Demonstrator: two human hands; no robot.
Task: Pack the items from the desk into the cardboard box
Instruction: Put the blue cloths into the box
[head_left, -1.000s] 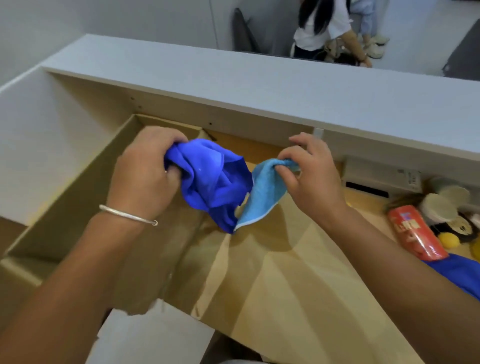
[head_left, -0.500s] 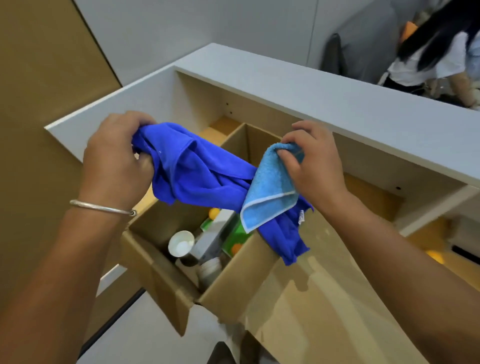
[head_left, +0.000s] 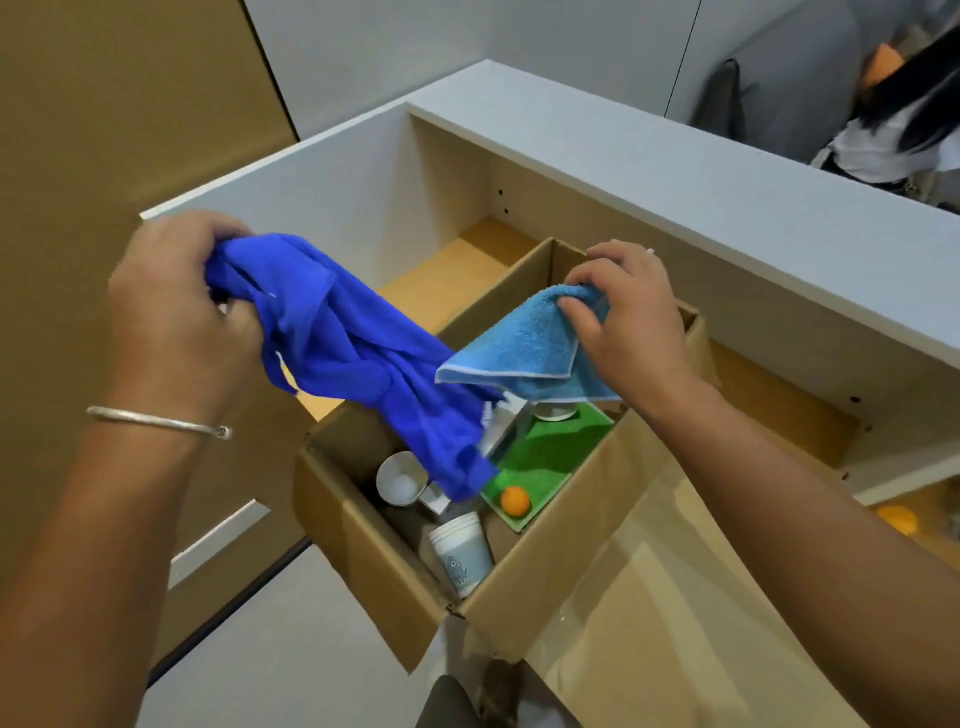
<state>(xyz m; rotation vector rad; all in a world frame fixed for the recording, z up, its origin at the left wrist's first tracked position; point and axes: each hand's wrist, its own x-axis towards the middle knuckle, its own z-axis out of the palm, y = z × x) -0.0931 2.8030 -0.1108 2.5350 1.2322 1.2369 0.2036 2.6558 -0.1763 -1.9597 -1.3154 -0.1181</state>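
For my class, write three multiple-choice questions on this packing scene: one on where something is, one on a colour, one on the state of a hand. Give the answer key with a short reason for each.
1. Where is the orange ball?
A. on the green mat inside the cardboard box
B. on the grey ledge
C. in the left hand

2. What colour is the small towel that the right hand holds?
A. red
B. light blue
C. white

3. What is the left hand doing?
A. lying flat on the desk
B. hanging idle, holding nothing
C. gripping the dark blue cloth

Key:
1 A, the ball lies on the green mat within the cardboard box.
2 B, the towel pinched over the box is light blue with a pale edge.
3 C, its fingers curl round one end of the dark blue cloth.
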